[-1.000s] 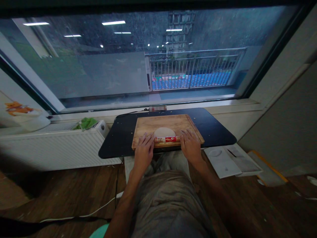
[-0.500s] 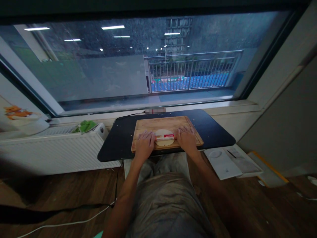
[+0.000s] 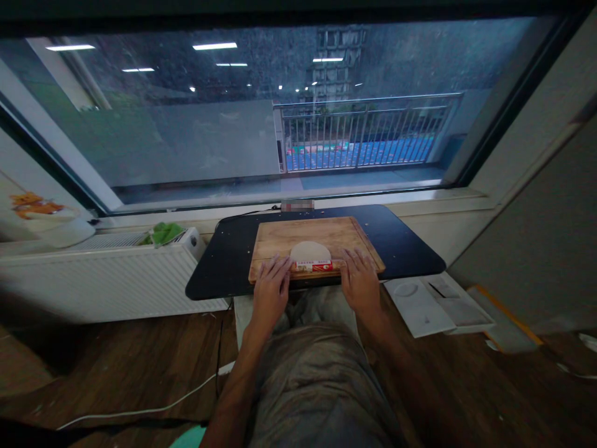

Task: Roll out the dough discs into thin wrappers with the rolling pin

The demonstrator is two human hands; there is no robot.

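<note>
A round flat piece of pale dough (image 3: 310, 251) lies on a wooden cutting board (image 3: 280, 235), which rests on a black tabletop (image 3: 233, 249). A rolling pin with a red and white label (image 3: 313, 266) lies across the dough's near edge. My left hand (image 3: 270, 287) presses flat on the pin's left end, fingers stretched out. My right hand (image 3: 358, 281) presses flat on its right end, fingers spread. Both ends of the pin are hidden under my palms.
A white radiator (image 3: 107, 274) stands left of the table with a green cloth (image 3: 163, 233) on top. White flat packaging (image 3: 426, 302) lies on the wooden floor at the right. A white cable (image 3: 153, 407) runs across the floor. A large window fills the wall ahead.
The rolling pin went forward over the middle of the dough half a second ago, then came back to its near edge. Both hands moved with it.
</note>
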